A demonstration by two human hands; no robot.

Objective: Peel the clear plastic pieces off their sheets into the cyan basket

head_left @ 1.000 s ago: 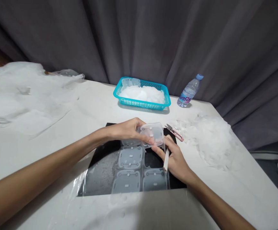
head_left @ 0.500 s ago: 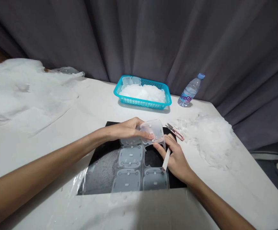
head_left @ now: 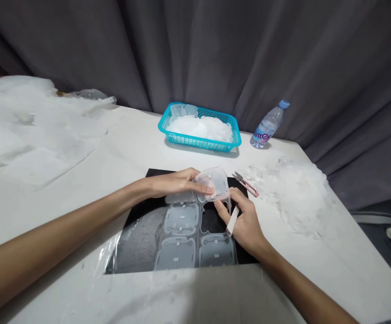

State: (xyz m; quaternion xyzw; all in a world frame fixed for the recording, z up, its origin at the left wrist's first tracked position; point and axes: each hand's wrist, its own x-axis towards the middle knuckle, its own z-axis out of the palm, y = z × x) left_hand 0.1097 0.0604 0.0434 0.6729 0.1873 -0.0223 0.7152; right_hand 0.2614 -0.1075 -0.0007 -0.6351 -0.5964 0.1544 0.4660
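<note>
Centrally, one translucent plastic piece point(head_left: 219, 181) sits raised above a black mat point(head_left: 141, 216), pinched between the left hand's point(head_left: 182, 181) thumb and fingers, while the right hand point(head_left: 244, 218) curls round one pale, flat-sided stick point(head_left: 232, 220), its thumb at the piece's lower edge. Three similar rounded-square panels point(head_left: 182, 219) show fully or nearly so below, a fourth partly under the left hand. Beyond are one pair of pink-handled thread snips point(head_left: 247, 185), one turquoise basket point(head_left: 198, 143) and one blue-capped bottle point(head_left: 269, 126), its label partly legible as "ante".
</note>
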